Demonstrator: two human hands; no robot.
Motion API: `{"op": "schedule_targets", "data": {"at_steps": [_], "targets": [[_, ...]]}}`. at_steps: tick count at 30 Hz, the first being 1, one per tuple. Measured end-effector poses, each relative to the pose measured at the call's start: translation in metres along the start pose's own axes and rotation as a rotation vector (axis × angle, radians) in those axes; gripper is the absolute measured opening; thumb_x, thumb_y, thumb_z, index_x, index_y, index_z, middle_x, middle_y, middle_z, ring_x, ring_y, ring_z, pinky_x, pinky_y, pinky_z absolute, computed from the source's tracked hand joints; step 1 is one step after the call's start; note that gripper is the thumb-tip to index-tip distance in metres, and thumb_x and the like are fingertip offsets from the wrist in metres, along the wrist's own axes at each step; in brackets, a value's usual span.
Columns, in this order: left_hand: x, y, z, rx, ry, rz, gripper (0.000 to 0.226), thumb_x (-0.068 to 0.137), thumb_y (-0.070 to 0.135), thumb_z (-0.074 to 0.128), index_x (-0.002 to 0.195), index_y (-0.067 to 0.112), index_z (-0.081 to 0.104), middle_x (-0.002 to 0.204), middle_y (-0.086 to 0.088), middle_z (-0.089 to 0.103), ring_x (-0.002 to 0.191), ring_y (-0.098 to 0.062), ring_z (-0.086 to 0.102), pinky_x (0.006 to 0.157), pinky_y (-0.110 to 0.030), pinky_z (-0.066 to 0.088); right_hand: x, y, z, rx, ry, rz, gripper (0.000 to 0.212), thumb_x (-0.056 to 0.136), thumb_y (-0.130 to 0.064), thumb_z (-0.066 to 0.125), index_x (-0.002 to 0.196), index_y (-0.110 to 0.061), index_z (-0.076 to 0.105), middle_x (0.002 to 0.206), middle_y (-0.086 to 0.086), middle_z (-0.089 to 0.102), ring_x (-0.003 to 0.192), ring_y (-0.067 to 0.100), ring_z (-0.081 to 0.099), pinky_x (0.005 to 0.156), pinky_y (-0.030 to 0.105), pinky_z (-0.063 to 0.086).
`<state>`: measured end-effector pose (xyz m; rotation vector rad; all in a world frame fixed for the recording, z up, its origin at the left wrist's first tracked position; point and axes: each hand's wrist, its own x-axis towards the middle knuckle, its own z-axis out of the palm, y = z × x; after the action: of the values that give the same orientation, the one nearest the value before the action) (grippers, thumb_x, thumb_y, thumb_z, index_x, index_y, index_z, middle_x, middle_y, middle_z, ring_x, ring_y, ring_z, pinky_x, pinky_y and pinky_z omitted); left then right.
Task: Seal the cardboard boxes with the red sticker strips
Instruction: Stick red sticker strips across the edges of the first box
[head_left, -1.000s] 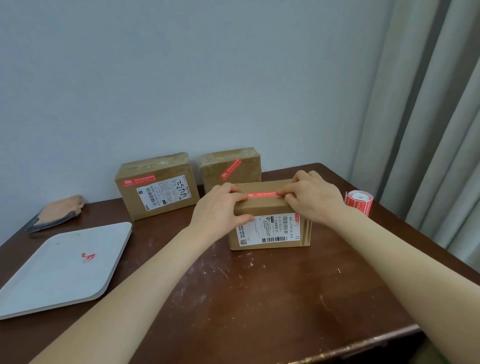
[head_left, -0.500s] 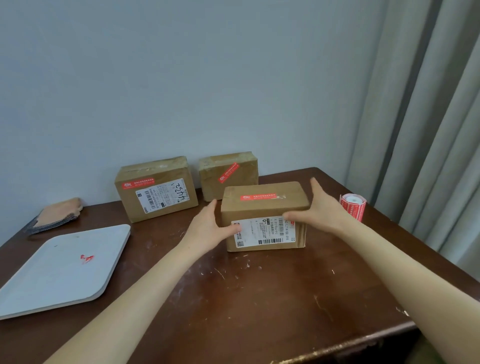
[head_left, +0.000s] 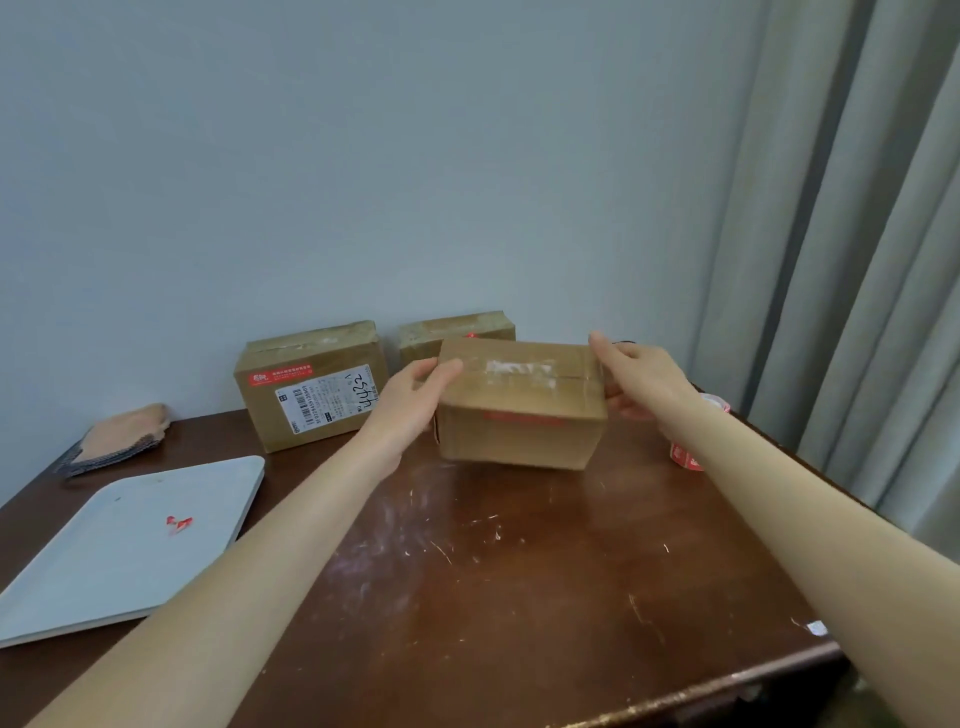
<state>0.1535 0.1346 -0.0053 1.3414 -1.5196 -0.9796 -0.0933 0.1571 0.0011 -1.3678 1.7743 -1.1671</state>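
Box (head_left: 519, 415) between my left hand (head_left: 410, 400) and right hand (head_left: 639, 384), fingers (head_left: 602, 347) clamping each short end; long axis left-right, over bench (head_left: 519, 571).

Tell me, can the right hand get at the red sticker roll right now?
Probably, once freed: the right hand grips the nearest box, and the sticker roll sits right beside its forearm, nothing between.

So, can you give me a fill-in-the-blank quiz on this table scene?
The left hand and right hand hold one ____ between them.
Behind it, ____ other boxes stand by the wall.
A red scrap lies on the white ____.
The sticker roll sits beside the ____ forearm.
Missing: box; two; tray; right.
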Motion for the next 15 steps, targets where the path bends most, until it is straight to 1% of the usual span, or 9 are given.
{"op": "schedule_targets", "data": {"at_steps": [2,5,6,7,8,9,11,13,15], "targets": [[0.003,0.006,0.000,-0.003,0.013,0.026,0.058,0.088,0.048,0.057,0.139,0.025,0.042,0.122,0.013,0.046,0.112,-0.008,0.043,0.097,-0.035,0.041,0.004,-0.005,-0.002,0.040,-0.036,-0.028,0.050,0.083,-0.068,0.047,0.093,-0.025,0.069,0.086,0.000,0.067,0.071,0.017,0.062,0.067,0.028,0.049],[0.005,0.008,0.001,0.075,0.036,0.073,0.054,0.090,0.035,0.058,0.140,0.024,0.042,0.125,0.007,0.052,0.110,-0.011,0.048,0.086,-0.030,0.041,0.009,-0.004,-0.002,0.017,-0.055,-0.083,0.054,0.075,-0.073,0.056,0.095,-0.025,0.071,0.090,-0.005,0.067,0.085,0.018,0.062,0.076,0.030,0.050],[0.006,0.008,0.002,0.103,0.044,0.084,0.053,0.090,0.032,0.058,0.140,0.024,0.043,0.126,0.005,0.054,0.110,-0.013,0.050,0.085,-0.029,0.042,0.009,-0.003,-0.001,-0.013,-0.072,-0.098,0.055,0.073,-0.071,0.060,0.102,-0.026,0.070,0.097,-0.006,0.068,0.089,0.017,0.062,0.074,0.028,0.049],[0.007,0.008,0.003,0.121,0.050,0.090,0.052,0.090,0.030,0.058,0.140,0.023,0.044,0.128,0.002,0.055,0.111,-0.014,0.051,0.084,-0.029,0.043,0.009,-0.002,-0.001,-0.053,-0.092,-0.109,0.062,0.071,-0.069,0.064,0.114,-0.024,0.067,0.108,-0.005,0.066,0.094,0.016,0.062,0.073,0.027,0.049],[0.008,0.007,0.004,0.126,0.054,0.094,0.051,0.090,0.029,0.058,0.139,0.022,0.045,0.129,0.000,0.056,0.112,-0.015,0.052,0.084,-0.028,0.043,0.009,-0.001,-0.002,-0.090,-0.103,-0.114,0.070,0.069,-0.066,0.069,0.123,-0.022,0.062,0.117,-0.005,0.063,0.101,0.015,0.060,0.077,0.028,0.051],[0.008,0.007,0.005,0.127,0.053,0.097,0.051,0.091,0.028,0.058,0.139,0.021,0.045,0.130,-0.001,0.056,0.112,-0.015,0.052,0.084,-0.028,0.044,0.009,0.000,-0.003,-0.132,-0.108,-0.126,0.075,0.068,-0.062,0.072,0.129,-0.021,0.057,0.123,-0.004,0.060,0.107,0.016,0.059,0.084,0.031,0.052],[0.008,0.004,0.008,0.135,0.049,0.104,0.054,0.090,0.027,0.059,0.141,0.022,0.042,0.135,-0.001,0.053,0.117,-0.016,0.050,0.090,-0.029,0.044,0.007,0.003,-0.004,-0.205,-0.096,-0.169,0.071,0.068,-0.056,0.076,0.129,-0.024,0.058,0.125,-0.004,0.059,0.113,0.016,0.056,0.096,0.037,0.049],[0.007,0.003,0.012,0.173,0.038,0.140,0.060,0.089,0.028,0.061,0.144,0.026,0.036,0.140,0.004,0.046,0.125,-0.015,0.044,0.098,-0.030,0.040,0.007,0.004,-0.005,-0.243,-0.074,-0.203,0.061,0.071,-0.054,0.075,0.124,-0.028,0.062,0.121,-0.005,0.061,0.110,0.015,0.056,0.096,0.037,0.048],[0.007,0.001,0.015,0.234,0.034,0.182,0.054,0.087,0.034,0.062,0.138,0.034,0.042,0.136,0.008,0.049,0.125,-0.014,0.044,0.102,-0.036,0.040,0.006,0.002,-0.005,-0.270,-0.071,-0.227,0.053,0.075,-0.056,0.071,0.120,-0.029,0.064,0.114,-0.005,0.061,0.105,0.014,0.056,0.093,0.036,0.048]]}}
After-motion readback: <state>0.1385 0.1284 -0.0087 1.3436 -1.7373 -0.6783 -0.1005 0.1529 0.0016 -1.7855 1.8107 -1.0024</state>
